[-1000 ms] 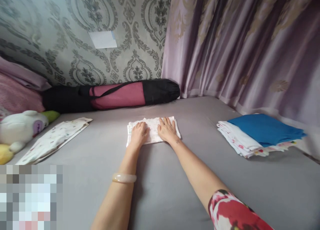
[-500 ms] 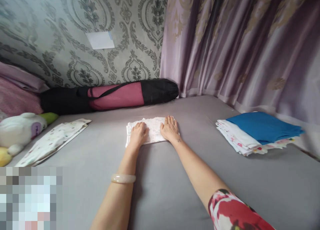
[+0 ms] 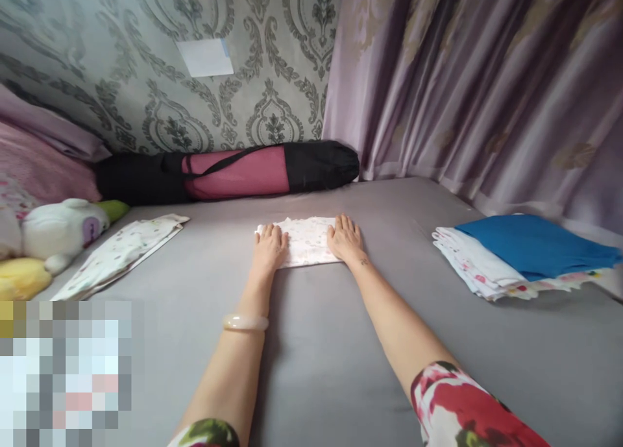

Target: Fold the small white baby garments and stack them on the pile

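A small folded white cloth with a faint print point(image 3: 306, 239) lies on the grey bed sheet point(image 3: 321, 343) in the middle. My left hand point(image 3: 269, 244) rests on its left end, fingers flat on the fabric. My right hand point(image 3: 345, 238) lies flat on its right end, fingers stretched out. Both palms press down on the cloth, and neither hand grips it. A pale bangle point(image 3: 246, 322) sits on my left forearm.
A stack of folded cloths topped by a blue one point(image 3: 523, 249) lies at the right. A long folded printed cloth point(image 3: 121, 252) lies at the left beside plush toys point(image 3: 58, 229). A rolled pink mat in a black bag point(image 3: 233, 171) lies along the wall. Curtains point(image 3: 487, 90) hang at the right.
My right hand has slid outwards to the right end of the cloth, and my left hand now sits at the left end. The view has shifted slightly.
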Motion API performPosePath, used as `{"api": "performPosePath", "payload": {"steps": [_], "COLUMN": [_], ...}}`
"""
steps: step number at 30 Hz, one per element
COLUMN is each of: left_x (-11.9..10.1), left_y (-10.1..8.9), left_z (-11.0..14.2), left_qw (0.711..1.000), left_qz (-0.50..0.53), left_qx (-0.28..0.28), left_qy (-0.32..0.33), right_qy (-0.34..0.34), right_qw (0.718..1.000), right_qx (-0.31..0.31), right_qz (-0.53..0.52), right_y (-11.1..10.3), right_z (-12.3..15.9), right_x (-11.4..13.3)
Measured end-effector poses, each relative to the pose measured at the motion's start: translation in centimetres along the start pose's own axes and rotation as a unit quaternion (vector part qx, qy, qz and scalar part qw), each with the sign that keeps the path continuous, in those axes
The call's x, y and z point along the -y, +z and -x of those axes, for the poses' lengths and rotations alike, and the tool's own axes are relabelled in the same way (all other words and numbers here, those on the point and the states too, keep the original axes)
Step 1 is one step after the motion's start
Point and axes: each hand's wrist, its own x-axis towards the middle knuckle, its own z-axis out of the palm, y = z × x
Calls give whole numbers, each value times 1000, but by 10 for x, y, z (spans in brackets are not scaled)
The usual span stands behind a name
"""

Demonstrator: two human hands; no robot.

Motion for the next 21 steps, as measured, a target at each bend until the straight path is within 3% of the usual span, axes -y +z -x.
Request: {"api": "performPosePath", "payload": {"steps": [8,13,17,21], "left_x": [-3,-6,-8,0], "left_y": [4,4,-5,-18], "left_z": [-1,-2,-7,-28], "left_qw": [999,998,996,992], "left_qz": [-29,-45,-89,-117], "left_qx": [39,36,1,43], "left_qy": [-12,-18,12,25], "right_qy": [-5,-1,-2,-1], "right_qw": [1000,998,997,998], "right_qx": [-8,-56,-78,-55], "right_qz": [-5,-8,-10,-10], "right_y": [3,1,-2,-6], "right_z": [-3,-3,-6,-15], "right_x": [-2,2,3,-1]}}
